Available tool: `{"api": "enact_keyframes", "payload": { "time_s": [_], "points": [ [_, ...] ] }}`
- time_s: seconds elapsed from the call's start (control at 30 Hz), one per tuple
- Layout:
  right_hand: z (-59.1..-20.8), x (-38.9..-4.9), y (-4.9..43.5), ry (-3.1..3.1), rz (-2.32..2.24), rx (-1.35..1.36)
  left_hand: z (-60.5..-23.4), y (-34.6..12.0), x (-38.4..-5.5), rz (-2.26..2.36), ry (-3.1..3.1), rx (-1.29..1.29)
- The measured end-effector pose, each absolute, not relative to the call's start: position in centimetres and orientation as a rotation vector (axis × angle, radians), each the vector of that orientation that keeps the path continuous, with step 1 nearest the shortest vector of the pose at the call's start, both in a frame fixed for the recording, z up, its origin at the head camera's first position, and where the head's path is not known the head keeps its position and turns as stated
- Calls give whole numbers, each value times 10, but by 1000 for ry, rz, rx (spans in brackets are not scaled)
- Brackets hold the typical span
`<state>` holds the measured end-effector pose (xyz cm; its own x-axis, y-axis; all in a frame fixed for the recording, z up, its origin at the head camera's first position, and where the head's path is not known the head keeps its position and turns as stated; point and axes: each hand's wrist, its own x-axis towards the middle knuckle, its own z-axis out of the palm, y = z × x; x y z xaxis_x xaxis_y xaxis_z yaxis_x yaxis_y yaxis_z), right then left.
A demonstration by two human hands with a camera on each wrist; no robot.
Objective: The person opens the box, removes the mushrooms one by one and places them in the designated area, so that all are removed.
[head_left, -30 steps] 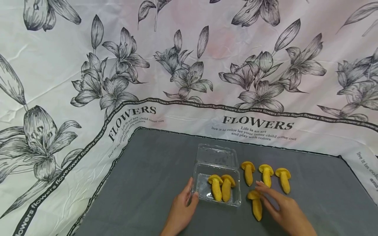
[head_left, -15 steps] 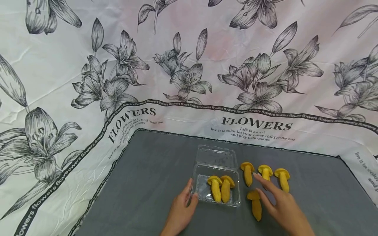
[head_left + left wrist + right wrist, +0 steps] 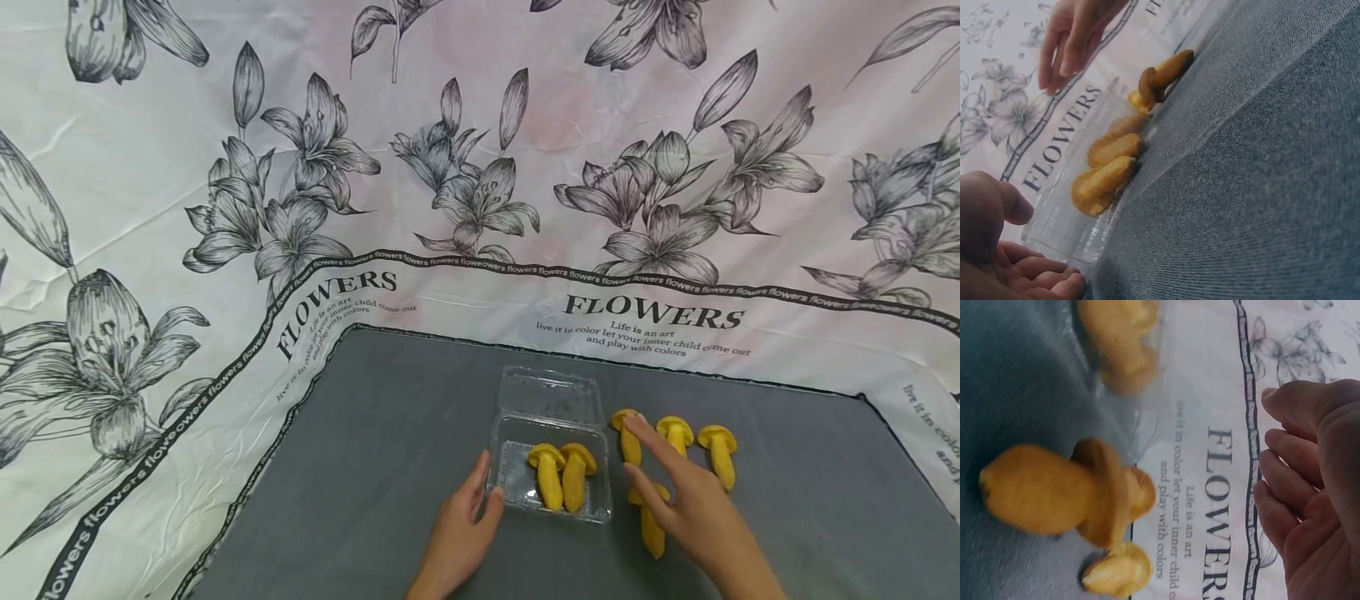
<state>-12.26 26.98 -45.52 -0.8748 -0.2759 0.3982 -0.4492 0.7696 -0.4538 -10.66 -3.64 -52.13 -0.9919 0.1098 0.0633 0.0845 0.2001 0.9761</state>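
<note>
A clear plastic clamshell box [image 3: 513, 479], lid folded back, holds two yellow mushrooms [image 3: 551, 487] side by side. My left hand [image 3: 461, 533] rests at the box's left edge, fingers and thumb apart and loosely bent, also seen in the left wrist view. My right hand [image 3: 701, 512] reaches over the loose mushrooms with nothing in its grasp. Its fingertips overlap the back-left mushroom [image 3: 621, 419] in the head view; contact cannot be told there. The right wrist view shows the fingers apart from the front mushroom [image 3: 1041, 490]. That mushroom is partly hidden by the thumb in the head view.
Two more mushrooms, one in the middle [image 3: 677, 432] and one at the right [image 3: 721, 458], lie beyond my right hand. The grey table surface [image 3: 360, 467] meets a white flower-printed cloth [image 3: 480, 292] behind and at the sides.
My right hand has moved left and forward, away from the front mushroom toward the back-left one. My left hand and the box have stayed in place.
</note>
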Motion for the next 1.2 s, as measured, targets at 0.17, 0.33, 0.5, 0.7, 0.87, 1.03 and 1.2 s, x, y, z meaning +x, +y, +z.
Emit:
{"api": "enact_keyframes", "payload": {
  "time_s": [0.17,0.33,0.5,0.7,0.87,1.03,1.2],
  "points": [
    [-450,-129,260,-2602,772,641,-521,-37,-109,1964,2413,209],
    [-443,-133,251,-2623,798,654,-521,-36,-112,1932,2423,200],
    [-438,-137,240,-2658,811,679,-523,-36,-113,1930,2419,189],
    [-438,-140,233,-2688,890,717,-523,-37,-112,1937,2415,203],
    [-439,-140,229,-2676,909,730,-523,-38,-112,1942,2425,208],
    [-442,-141,226,-2657,886,778,-524,-38,-109,1960,2431,213],
    [-444,-144,224,-2651,845,798,-525,-37,-108,1976,2411,207]
  ]
}}
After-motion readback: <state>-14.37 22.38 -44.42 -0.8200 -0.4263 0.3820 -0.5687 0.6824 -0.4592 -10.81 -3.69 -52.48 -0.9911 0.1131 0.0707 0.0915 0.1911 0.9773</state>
